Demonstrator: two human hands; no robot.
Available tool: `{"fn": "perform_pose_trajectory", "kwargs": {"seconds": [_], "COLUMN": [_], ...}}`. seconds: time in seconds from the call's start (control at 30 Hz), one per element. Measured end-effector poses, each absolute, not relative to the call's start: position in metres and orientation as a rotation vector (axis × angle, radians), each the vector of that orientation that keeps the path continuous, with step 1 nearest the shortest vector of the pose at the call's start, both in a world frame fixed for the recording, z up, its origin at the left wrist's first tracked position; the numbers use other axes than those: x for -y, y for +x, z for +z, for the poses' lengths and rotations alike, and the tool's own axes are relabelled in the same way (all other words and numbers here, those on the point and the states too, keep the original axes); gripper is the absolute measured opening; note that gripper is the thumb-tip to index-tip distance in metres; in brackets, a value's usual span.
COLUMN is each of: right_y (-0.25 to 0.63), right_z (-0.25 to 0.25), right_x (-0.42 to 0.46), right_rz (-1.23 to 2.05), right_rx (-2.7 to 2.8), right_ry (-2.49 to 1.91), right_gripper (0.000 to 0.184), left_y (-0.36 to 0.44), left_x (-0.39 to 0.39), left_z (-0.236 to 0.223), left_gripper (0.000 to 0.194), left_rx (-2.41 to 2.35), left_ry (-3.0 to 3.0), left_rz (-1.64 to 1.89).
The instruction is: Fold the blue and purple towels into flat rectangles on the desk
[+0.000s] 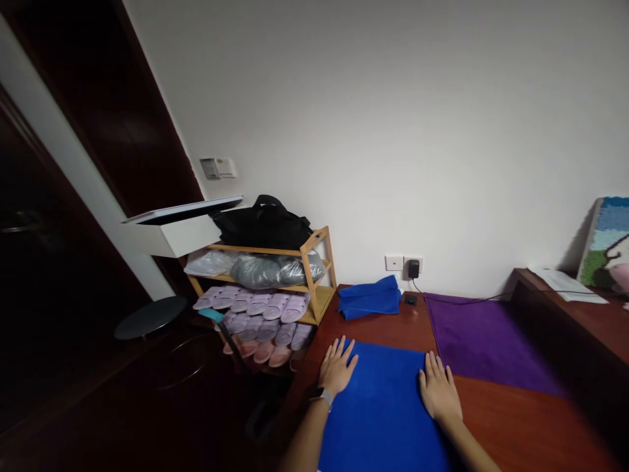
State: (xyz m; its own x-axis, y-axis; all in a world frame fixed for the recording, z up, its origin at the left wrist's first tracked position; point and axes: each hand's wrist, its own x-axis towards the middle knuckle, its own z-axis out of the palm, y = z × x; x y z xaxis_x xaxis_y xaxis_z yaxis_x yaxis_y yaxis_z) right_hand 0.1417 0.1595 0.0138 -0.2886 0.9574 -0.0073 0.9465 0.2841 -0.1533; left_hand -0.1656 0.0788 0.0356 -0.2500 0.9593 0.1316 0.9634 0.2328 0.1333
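A blue cloth (381, 400) lies spread flat on the reddish-brown wooden table (496, 410), its near end running out of view. My left hand (338, 368) rests on its left edge, palm down with the fingers spread; a watch (322, 394) is on that wrist. At the cloth's right edge lies my right hand (439, 388), flat with its fingers stretched out. Neither hand grips anything. Behind the spread cloth, near the wall, sits another blue cloth (369, 298), loosely folded. To the right lies a purple cloth (484, 341).
A wooden rack (319, 301) with several slippers (255, 303) and a black bag (265, 223) stands left of the table. A black adapter (413, 267) is plugged into the wall, its cord trailing right. A round stool (151, 316) stands far left. A raised ledge (550, 298) bounds the right side.
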Motion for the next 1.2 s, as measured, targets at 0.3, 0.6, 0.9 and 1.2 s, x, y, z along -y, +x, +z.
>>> {"fn": "perform_pose_trajectory", "kwargs": {"seconds": [0.3, 0.6, 0.9, 1.2], "right_y": [0.157, 0.153, 0.157, 0.158], "right_z": [0.028, 0.029, 0.028, 0.017], "right_x": [-0.156, -0.152, -0.152, -0.153], "right_rz": [0.314, 0.330, 0.251, 0.216], "right_rx": [2.540, 2.463, 2.517, 2.510], "right_ry": [-1.761, -1.745, -1.739, -1.712], "right_gripper": [0.071, 0.071, 0.070, 0.071], "left_y": [-0.164, -0.145, -0.007, -0.135], "left_x": [-0.077, -0.085, -0.111, -0.078], "left_z": [0.045, 0.055, 0.040, 0.046], "left_gripper": [0.057, 0.056, 0.056, 0.059], "left_rx": [2.468, 2.316, 2.075, 2.407], "left_ry": [-1.912, -1.891, -2.383, -2.055], "left_rz": [-0.302, -0.312, -0.526, -0.295]}}
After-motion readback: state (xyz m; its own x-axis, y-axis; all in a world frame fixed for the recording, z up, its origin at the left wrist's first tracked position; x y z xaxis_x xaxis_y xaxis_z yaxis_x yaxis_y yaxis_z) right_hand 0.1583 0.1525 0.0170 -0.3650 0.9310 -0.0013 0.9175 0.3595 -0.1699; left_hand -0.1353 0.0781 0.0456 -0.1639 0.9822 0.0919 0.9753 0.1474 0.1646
